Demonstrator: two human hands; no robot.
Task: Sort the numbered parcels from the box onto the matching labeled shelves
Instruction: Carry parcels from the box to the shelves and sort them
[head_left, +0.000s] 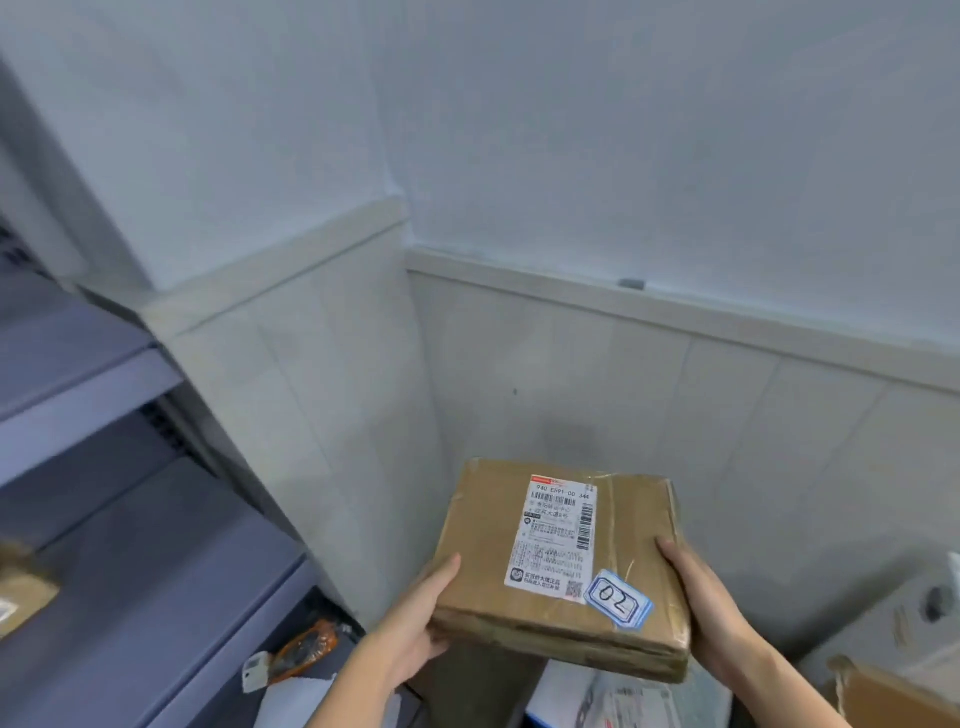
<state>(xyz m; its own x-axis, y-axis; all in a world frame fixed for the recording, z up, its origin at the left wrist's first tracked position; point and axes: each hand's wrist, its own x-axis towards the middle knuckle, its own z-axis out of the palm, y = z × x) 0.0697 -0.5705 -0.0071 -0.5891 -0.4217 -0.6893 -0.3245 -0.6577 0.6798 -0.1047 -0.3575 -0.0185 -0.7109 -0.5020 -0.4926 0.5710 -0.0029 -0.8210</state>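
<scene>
I hold a flat brown cardboard parcel in front of me, above the floor in a room corner. It carries a white shipping label and a blue-edged sticker marked "02". My left hand grips its left edge, thumb on top. My right hand grips its right edge. Grey-blue metal shelves stand at the left. On the lower shelf, at the far left edge, lies another brown parcel, partly cut off.
Tiled walls meet in a corner right behind the parcel. Below it lie more packages: an orange one and white plastic-wrapped ones. An open cardboard box flap shows at the bottom right, with a white bag above it.
</scene>
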